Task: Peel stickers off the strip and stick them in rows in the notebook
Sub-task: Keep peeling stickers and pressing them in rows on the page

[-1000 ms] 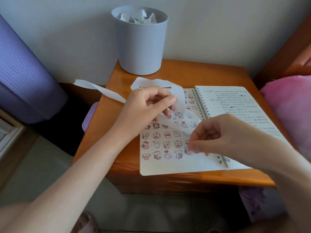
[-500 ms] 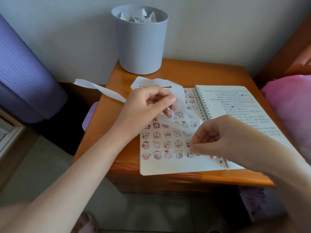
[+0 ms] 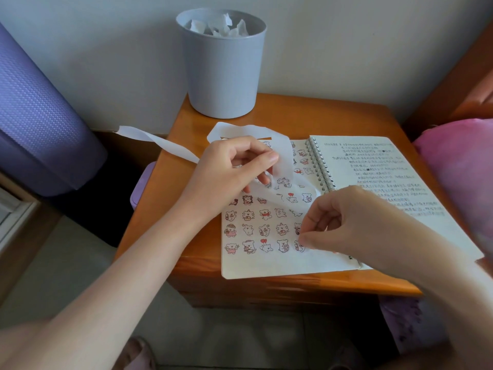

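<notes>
Our left hand (image 3: 234,166) pinches the long white paper sticker strip (image 3: 160,142), lifting it over the far half of the page to leave the near rows in view. Our right hand (image 3: 344,222), fingers curled, pinches a small bear sticker (image 3: 299,245) down at the right end of the nearest row in the open white spiral-bound notebook (image 3: 280,264) on the orange wooden bedside table (image 3: 333,121).

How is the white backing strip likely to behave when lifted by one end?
Probably floppy: the strip loops and twists where the left hand holds it. Likely very light, since its tail juts past the table edge unsupported. Seems thin, nearly translucent, so it may crease easily.
</notes>
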Available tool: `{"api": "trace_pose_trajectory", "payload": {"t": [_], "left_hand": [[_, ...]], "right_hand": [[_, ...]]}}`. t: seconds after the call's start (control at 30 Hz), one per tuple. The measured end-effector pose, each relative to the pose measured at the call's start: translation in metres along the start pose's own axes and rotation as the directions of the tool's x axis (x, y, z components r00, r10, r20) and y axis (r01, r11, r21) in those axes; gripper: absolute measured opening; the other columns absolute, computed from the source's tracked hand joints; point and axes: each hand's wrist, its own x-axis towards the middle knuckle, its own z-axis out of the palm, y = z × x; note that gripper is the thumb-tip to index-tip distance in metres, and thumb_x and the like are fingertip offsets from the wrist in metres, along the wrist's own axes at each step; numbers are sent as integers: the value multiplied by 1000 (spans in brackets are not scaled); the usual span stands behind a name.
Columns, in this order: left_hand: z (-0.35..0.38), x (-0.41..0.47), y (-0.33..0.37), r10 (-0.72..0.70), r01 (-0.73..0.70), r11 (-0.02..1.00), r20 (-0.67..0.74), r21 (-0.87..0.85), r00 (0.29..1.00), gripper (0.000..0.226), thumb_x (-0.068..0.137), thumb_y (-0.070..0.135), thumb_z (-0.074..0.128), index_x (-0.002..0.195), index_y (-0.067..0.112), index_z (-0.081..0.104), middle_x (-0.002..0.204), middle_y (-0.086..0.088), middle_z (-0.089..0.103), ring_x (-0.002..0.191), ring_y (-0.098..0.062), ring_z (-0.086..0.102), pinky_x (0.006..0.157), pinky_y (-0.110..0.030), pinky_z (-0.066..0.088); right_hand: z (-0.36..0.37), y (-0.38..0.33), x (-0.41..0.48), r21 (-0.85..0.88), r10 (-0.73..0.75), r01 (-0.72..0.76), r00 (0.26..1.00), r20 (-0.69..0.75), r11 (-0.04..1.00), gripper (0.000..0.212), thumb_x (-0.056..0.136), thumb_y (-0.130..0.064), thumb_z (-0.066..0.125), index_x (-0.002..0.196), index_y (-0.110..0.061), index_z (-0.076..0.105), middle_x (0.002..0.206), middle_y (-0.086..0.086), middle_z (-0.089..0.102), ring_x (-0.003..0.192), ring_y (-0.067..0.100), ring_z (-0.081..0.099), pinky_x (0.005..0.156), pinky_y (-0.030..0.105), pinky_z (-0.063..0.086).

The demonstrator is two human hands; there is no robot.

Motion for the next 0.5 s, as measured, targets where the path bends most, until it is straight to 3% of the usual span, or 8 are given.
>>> {"api": "trace_pose_trajectory", "payload": {"t": [0.2, 0.37, 0.5], "left_hand": [[0, 0, 0, -8, 8, 1000, -1, -8, 1000, 13, 91, 18, 61, 86, 9, 70, 70, 6, 69, 66, -5, 67, 51, -20, 49], [0, 0, 0, -7, 7, 1000, -4, -2, 1000, 12, 91, 19, 61, 85, 14, 69, 70, 8, 69, 68, -6, 68, 50, -17, 49], [0, 0, 0, -11, 11, 1000, -6, -13, 1000, 12, 91, 19, 61, 85, 12, 69, 71, 7, 69, 67, -5, 67, 50, -17, 49]], "right_hand": [[0, -4, -2, -119, 12, -15, 1000, -27, 993, 12, 76, -37, 75, 70, -31, 66, 58, -21, 56, 55, -2, 52, 46, 12, 34], [-1, -5, -2, -167, 6, -10, 1000, -26, 986, 26, 74, -41, 76, 85, -31, 55, 74, -16, 58, 65, 4, 53, 52, 14, 34], [-1, -1, -1, -154, -2, -4, 999, -41, 988, 14, 81, -34, 72, 80, -30, 58, 76, -11, 60, 63, 6, 51, 56, 17, 38]]}}
